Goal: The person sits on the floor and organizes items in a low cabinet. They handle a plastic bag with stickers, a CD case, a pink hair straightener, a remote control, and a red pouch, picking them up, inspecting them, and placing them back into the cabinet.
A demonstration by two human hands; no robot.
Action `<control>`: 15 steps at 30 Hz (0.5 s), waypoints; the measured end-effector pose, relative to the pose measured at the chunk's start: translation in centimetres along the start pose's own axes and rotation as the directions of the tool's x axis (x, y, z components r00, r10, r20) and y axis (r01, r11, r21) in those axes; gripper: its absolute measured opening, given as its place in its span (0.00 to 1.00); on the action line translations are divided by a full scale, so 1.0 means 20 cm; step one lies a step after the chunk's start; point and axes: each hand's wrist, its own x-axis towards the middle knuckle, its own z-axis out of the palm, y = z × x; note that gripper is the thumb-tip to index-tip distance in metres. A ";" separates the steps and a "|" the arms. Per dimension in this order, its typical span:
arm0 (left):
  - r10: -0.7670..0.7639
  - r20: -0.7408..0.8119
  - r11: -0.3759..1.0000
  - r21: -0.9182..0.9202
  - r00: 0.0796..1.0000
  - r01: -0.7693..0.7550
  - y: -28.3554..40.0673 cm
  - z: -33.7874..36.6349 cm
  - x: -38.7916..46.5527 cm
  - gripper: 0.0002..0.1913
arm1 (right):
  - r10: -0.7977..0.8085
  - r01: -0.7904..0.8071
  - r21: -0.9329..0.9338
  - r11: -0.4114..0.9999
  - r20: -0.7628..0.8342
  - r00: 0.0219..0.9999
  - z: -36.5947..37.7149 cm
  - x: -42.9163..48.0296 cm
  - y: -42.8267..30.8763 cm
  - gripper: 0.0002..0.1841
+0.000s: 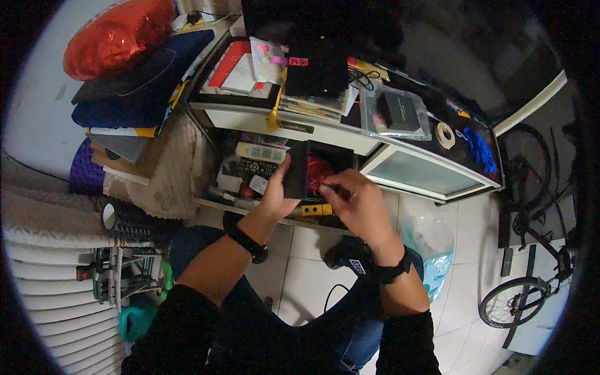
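Observation:
My left hand (pixel 279 190) grips a dark box (pixel 296 171) by its left side, over a pulled-out drawer. Inside the box lies a bundle of red stringy material (pixel 318 169). The fingertips of my right hand (pixel 360 202) are at the edge of this red bundle, thumb and forefinger close together; whether they pinch a strand is unclear. Left of the box, the drawer holds a black remote control (pixel 255 166), a pale strip with blue squares (pixel 262 152) and a small white device (pixel 258 184). A yellow object (pixel 316 209) lies near the drawer's front.
On the cabinet top are stacked books (pixel 314 107), a bagged black box (pixel 398 110), a tape roll (pixel 444 135) and blue cord (pixel 480 150). A red foil balloon (pixel 119 40) rests at left. A plastic bag (pixel 433 262) and a bicycle wheel (pixel 514 302) are at right.

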 end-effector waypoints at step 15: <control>0.053 -0.213 0.351 0.918 0.976 0.182 -0.05 -0.12 0.04 0.36 | -0.009 0.010 0.015 1.000 -0.059 0.998 0.32 0.08 0.54 0.07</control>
